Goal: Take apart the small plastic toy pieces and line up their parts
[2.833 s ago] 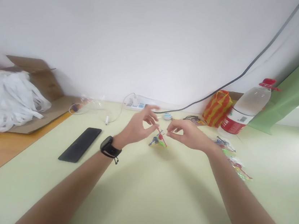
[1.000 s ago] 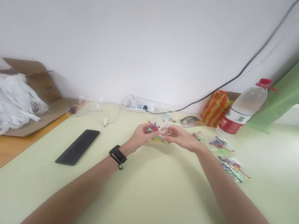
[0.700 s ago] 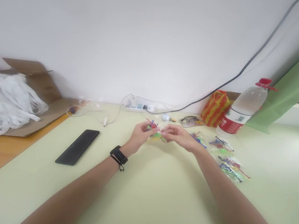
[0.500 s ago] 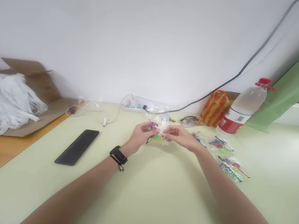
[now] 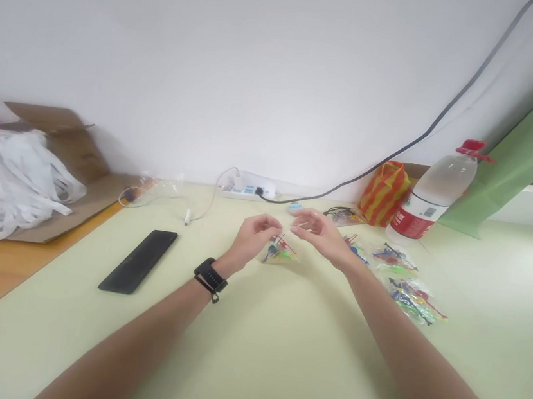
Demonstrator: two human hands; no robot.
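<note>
A small clear plastic bag [image 5: 281,250] with red, blue and green plastic pieces inside hangs just above the table, in front of me. My left hand [image 5: 258,237] pinches the bag's upper left edge between thumb and fingers. At the top right of the bag, my right hand [image 5: 318,235] has its thumb and fingers curled together on the see-through edge, which is hard to make out. Right of my right hand lie similar filled bags, one partly behind the wrist [image 5: 356,248], another bag [image 5: 394,256] and a nearer bag [image 5: 413,300].
A black phone-like slab [image 5: 139,261] lies on the left. Along the wall are a power strip [image 5: 248,187] with cables, a striped red-yellow bag [image 5: 384,193] and a large bottle [image 5: 434,197]. White plastic bags [image 5: 13,181] rest on cardboard at far left.
Both hands have shifted to the bag's upper edge, and its contents now hang below the fingers. My right hand has let go of the red piece's end and risen slightly.
</note>
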